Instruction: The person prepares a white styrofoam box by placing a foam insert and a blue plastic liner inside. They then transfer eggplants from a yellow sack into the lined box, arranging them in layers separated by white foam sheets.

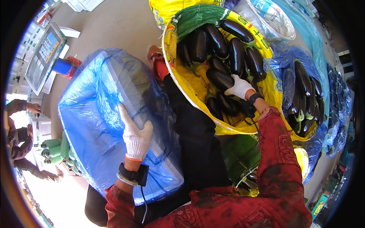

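Note:
My left hand (136, 139), in a white knit glove, is held with thumb and fingers apart over a box lined with blue plastic film (82, 128). Whether it touches the film, I cannot tell. My right hand (241, 87), gloved too, grips the lower end of a dark purple eggplant (219, 78) inside a large yellow woven sack (196, 107) with its rim rolled open. Several more eggplants (237, 57) lie around it, some with green stems showing. The palm side of the right hand is hidden.
A scale's display panel (45, 57) stands at upper left. Another person's hand (33, 107) shows at the left edge. More eggplants (302, 85) sit in a blue-lined bag on the right. White and blue sacks (273, 17) lie beyond, and green rolls (54, 151) at lower left.

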